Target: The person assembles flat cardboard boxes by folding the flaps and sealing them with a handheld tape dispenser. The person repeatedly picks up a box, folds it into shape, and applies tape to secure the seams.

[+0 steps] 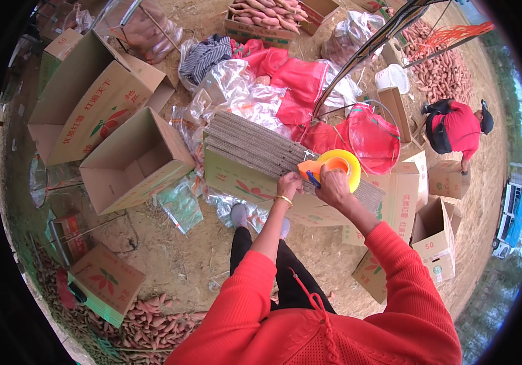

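My right hand (335, 187) is wrapped around an orange tape dispenser (309, 166) that carries a wide yellow roll of tape (353, 173). A small blue part shows beside its fingers. Just to the left, my left hand (289, 185), with a bracelet at the wrist, has its fingers drawn together at the edge of the cardboard. What they pinch is too small to make out. Both hands are over a thick stack of flattened cardboard boxes (242, 145), standing on edge in front of me. Their corrugated edges face up, and the near side is printed with a red plant picture.
Open cardboard boxes (136, 161) stand at the left, more (434, 234) at the right. Red mesh sacks (297, 82) and clear plastic lie beyond the stack. Sweet potatoes fill a box (267, 15) and lie in heaps (437, 61). A person in red (458, 128) bends over a box at right.
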`<action>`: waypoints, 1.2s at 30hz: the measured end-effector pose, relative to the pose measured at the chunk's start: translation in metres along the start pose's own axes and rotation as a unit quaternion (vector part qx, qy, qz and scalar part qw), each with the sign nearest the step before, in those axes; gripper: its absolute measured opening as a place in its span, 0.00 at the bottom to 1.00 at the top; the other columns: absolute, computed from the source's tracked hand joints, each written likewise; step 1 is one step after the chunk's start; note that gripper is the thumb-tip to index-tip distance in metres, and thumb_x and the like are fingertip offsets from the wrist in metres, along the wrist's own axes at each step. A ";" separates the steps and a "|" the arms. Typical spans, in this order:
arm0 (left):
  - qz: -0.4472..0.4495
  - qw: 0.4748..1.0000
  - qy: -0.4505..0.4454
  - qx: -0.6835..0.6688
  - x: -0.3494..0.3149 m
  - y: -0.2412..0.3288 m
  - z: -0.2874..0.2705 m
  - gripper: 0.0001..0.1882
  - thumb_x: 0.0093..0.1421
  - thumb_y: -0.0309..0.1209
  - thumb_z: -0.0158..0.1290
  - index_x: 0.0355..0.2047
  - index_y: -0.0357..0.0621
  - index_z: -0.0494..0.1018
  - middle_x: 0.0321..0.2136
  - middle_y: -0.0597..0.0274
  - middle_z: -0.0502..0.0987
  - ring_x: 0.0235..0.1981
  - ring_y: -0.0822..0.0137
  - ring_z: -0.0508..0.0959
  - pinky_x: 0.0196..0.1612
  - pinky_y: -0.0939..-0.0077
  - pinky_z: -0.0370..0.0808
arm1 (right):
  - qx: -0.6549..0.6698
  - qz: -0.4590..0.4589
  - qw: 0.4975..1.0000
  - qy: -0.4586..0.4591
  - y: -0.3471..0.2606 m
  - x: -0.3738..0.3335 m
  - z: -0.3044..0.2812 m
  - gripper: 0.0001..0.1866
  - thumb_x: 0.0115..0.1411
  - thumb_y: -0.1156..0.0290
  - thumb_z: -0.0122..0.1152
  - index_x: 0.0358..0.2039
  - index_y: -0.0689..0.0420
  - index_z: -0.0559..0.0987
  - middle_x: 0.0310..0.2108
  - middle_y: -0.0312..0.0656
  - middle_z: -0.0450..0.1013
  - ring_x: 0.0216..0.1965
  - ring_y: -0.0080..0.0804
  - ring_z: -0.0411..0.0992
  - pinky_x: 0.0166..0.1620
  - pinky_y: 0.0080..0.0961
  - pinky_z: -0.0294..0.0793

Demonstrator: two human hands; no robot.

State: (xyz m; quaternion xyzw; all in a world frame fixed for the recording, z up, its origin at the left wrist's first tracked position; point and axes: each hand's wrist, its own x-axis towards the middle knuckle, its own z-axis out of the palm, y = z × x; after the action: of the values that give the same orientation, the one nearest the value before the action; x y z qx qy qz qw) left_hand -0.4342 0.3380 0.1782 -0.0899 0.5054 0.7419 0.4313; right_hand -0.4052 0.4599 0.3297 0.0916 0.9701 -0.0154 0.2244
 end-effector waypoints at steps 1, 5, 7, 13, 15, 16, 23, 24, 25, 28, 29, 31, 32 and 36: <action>0.001 1.000 0.004 0.006 0.000 0.000 0.000 0.03 0.49 0.24 0.48 0.23 0.37 0.71 0.15 0.62 0.73 0.14 0.71 0.72 0.20 0.78 0.71 | -0.024 -0.021 0.999 -0.005 0.001 0.001 0.000 0.16 0.44 0.68 0.57 0.31 0.66 0.69 0.21 0.50 0.73 0.26 0.45 0.75 0.33 0.40 0.69; 0.002 1.000 -0.006 0.013 -0.003 0.002 -0.001 0.04 0.48 0.24 0.48 0.23 0.37 0.71 0.14 0.63 0.72 0.13 0.71 0.71 0.20 0.77 0.70 | -0.071 -0.016 0.996 -0.053 0.010 0.010 0.014 0.18 0.42 0.69 0.59 0.32 0.66 0.68 0.23 0.51 0.73 0.28 0.46 0.75 0.38 0.38 0.69; 0.003 0.999 -0.005 0.033 -0.001 0.003 -0.003 0.04 0.48 0.25 0.48 0.21 0.38 0.71 0.14 0.63 0.72 0.13 0.72 0.71 0.19 0.77 0.70 | -0.086 -0.015 0.993 -0.078 0.007 0.009 0.008 0.17 0.43 0.69 0.58 0.32 0.66 0.68 0.25 0.50 0.73 0.28 0.46 0.75 0.39 0.38 0.68; 0.004 1.000 0.009 0.017 -0.007 0.004 0.002 0.06 0.50 0.26 0.48 0.19 0.39 0.70 0.12 0.64 0.70 0.12 0.73 0.70 0.18 0.78 0.68 | -0.031 -0.007 0.997 -0.064 0.018 -0.001 0.001 0.19 0.43 0.64 0.59 0.31 0.65 0.68 0.20 0.51 0.73 0.24 0.48 0.74 0.32 0.40 0.70; 0.005 1.000 0.010 0.010 -0.003 0.002 0.000 0.06 0.50 0.27 0.48 0.19 0.39 0.70 0.12 0.64 0.70 0.12 0.73 0.70 0.17 0.78 0.68 | 0.012 0.019 0.999 -0.036 0.019 -0.005 0.005 0.20 0.42 0.64 0.60 0.31 0.65 0.68 0.18 0.52 0.72 0.23 0.48 0.73 0.30 0.41 0.70; 0.005 1.000 0.009 0.008 -0.002 0.001 -0.002 0.06 0.50 0.27 0.49 0.19 0.39 0.70 0.12 0.64 0.70 0.12 0.73 0.70 0.17 0.78 0.68 | 0.015 0.030 0.999 -0.036 0.015 -0.007 0.001 0.19 0.42 0.65 0.60 0.30 0.65 0.68 0.19 0.51 0.72 0.23 0.47 0.74 0.31 0.40 0.70; 0.010 1.000 0.005 0.027 0.000 -0.001 -0.002 0.05 0.50 0.27 0.50 0.23 0.38 0.71 0.14 0.64 0.72 0.13 0.73 0.72 0.18 0.79 0.69 | -0.020 0.011 1.000 -0.006 0.003 0.002 0.001 0.16 0.43 0.69 0.57 0.31 0.65 0.68 0.20 0.50 0.72 0.24 0.45 0.74 0.35 0.39 0.68; 0.010 1.000 0.005 0.026 -0.001 -0.002 -0.003 0.05 0.50 0.27 0.50 0.23 0.38 0.71 0.14 0.64 0.72 0.13 0.72 0.72 0.18 0.79 0.69 | -0.034 0.000 0.999 -0.017 0.001 0.004 0.001 0.16 0.44 0.69 0.56 0.31 0.65 0.68 0.21 0.50 0.73 0.25 0.44 0.74 0.36 0.39 0.67; 0.010 1.000 0.006 0.024 -0.001 -0.002 -0.003 0.05 0.50 0.27 0.50 0.23 0.38 0.71 0.14 0.64 0.72 0.13 0.72 0.72 0.19 0.79 0.68 | -0.047 -0.011 0.998 -0.028 -0.001 0.006 0.002 0.15 0.45 0.70 0.56 0.32 0.65 0.68 0.22 0.49 0.73 0.25 0.43 0.74 0.36 0.39 0.67; 0.001 0.999 0.006 0.037 -0.001 0.000 0.000 0.05 0.49 0.27 0.50 0.23 0.38 0.71 0.14 0.64 0.72 0.13 0.72 0.72 0.19 0.79 0.69 | -0.083 -0.036 0.996 -0.025 0.008 0.009 0.013 0.16 0.45 0.69 0.57 0.32 0.66 0.68 0.21 0.49 0.74 0.26 0.43 0.75 0.35 0.38 0.68; -0.003 0.999 0.006 0.044 -0.003 0.000 0.002 0.05 0.49 0.27 0.49 0.24 0.38 0.72 0.14 0.64 0.72 0.13 0.72 0.72 0.19 0.79 0.69 | -0.095 -0.044 0.994 -0.019 0.013 0.008 0.018 0.17 0.44 0.69 0.57 0.32 0.67 0.67 0.21 0.48 0.74 0.25 0.43 0.75 0.35 0.38 0.68; -0.008 1.000 0.013 0.028 -0.001 -0.001 0.001 0.03 0.48 0.26 0.49 0.21 0.40 0.70 0.13 0.65 0.70 0.12 0.74 0.69 0.17 0.80 0.66 | -0.114 -0.051 0.991 -0.040 0.012 0.009 0.013 0.16 0.45 0.70 0.56 0.33 0.67 0.67 0.21 0.49 0.74 0.26 0.43 0.75 0.35 0.39 0.68; -0.011 1.000 0.017 0.019 -0.001 -0.001 -0.001 0.02 0.48 0.25 0.49 0.20 0.41 0.69 0.13 0.66 0.69 0.11 0.75 0.67 0.17 0.81 0.64 | -0.124 -0.055 0.989 -0.050 0.010 0.010 0.011 0.16 0.45 0.71 0.56 0.33 0.67 0.67 0.22 0.49 0.74 0.26 0.42 0.75 0.35 0.39 0.67; 0.093 0.957 0.129 -0.242 -0.002 0.001 -0.069 0.09 0.45 0.23 0.49 0.14 0.46 0.62 0.11 0.70 0.64 0.12 0.79 0.59 0.16 0.84 0.54 | -0.142 -0.062 0.988 -0.020 0.011 0.015 0.014 0.16 0.45 0.71 0.56 0.33 0.66 0.67 0.21 0.50 0.73 0.26 0.44 0.75 0.35 0.39 0.67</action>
State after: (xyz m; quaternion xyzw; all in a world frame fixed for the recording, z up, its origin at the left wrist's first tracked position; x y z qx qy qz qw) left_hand -0.4546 0.2791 0.1475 -0.2394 0.3682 0.8611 0.2563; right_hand -0.4101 0.4719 0.3108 -0.0017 0.9616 0.1067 0.2529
